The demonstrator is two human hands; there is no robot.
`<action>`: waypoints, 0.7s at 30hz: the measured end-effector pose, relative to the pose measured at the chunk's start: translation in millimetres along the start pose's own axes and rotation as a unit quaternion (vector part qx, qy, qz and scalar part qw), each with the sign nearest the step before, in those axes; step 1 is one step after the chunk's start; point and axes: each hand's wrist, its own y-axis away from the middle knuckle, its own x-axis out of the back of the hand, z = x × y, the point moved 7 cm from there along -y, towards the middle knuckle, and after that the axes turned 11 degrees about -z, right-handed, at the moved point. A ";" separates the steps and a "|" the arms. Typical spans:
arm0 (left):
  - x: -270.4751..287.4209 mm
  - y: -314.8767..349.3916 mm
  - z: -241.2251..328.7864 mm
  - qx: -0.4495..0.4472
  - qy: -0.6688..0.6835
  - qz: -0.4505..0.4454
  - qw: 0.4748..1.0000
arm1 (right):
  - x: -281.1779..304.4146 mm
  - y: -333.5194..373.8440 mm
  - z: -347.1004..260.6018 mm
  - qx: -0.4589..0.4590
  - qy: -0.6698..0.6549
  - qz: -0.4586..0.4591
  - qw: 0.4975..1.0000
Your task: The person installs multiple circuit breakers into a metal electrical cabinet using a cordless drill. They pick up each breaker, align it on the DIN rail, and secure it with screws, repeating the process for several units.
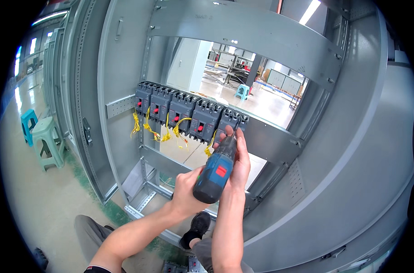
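The drill (214, 178) is likely stiff and weighty, best held by its handle. Left hand (187, 192) fingers wrap it; right hand (241, 167) fingers cradle the chuck (226, 147).

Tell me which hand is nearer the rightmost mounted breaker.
Right hand, near the lower part of the rightmost mounted breaker. The left hand is lower and farther left, gripping the drill.
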 end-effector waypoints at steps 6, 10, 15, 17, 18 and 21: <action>-8.9 18.5 -49.2 -0.075 -0.039 0.015 0.996 | 3.7 0.2 11.9 0.003 0.060 -0.022 0.998; -20.5 19.2 -61.0 -0.043 -0.063 0.008 0.997 | 9.7 2.7 5.2 -0.017 0.126 -0.022 0.992; -29.4 23.8 -30.6 -0.038 0.037 0.032 0.998 | -7.3 15.0 -1.6 -0.062 0.177 -0.050 0.981; -29.8 17.9 -22.6 0.078 0.150 0.069 0.983 | -20.3 21.2 -1.0 -0.100 0.203 -0.068 0.972; -29.4 16.8 -20.5 0.135 0.206 0.087 0.965 | -25.2 24.6 -2.3 -0.096 0.218 -0.085 0.968; -16.4 3.6 3.2 0.123 0.129 0.034 0.983 | -38.9 40.4 -14.4 -0.065 0.254 -0.096 0.960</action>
